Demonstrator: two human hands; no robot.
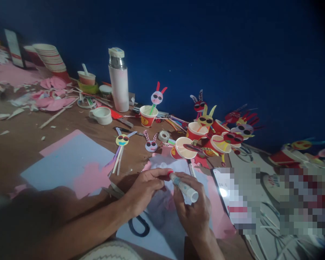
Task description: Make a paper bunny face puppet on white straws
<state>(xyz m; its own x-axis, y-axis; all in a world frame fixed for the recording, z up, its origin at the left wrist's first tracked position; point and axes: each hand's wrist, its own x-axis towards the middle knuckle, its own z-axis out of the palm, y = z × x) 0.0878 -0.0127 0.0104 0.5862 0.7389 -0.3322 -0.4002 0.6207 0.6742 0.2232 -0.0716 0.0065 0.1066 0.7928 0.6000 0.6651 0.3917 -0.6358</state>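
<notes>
My right hand [196, 209] grips a white glue stick [184, 187], tilted with its far end toward my left fingertips. The fingers of my left hand [147, 187] pinch a small red piece [169, 173] at that end; I cannot tell whether it is paper or a cap. Beneath both hands lie pale sheets of paper [157, 240], and a black scissors handle [139, 231] shows near my left forearm. Ahead of my hands are a yellow paper face with straw legs [122, 139] and a white rabbit-like paper face [151, 145].
Red paper cups [178, 153] with paper figures stand ahead and right. A phone [227, 196] lies by my right hand, near cables. Behind are a white thermos [119, 86], a tape roll [164, 135], a white mug [102, 115] and stacked cups [50, 59]. Paper scraps cover the left.
</notes>
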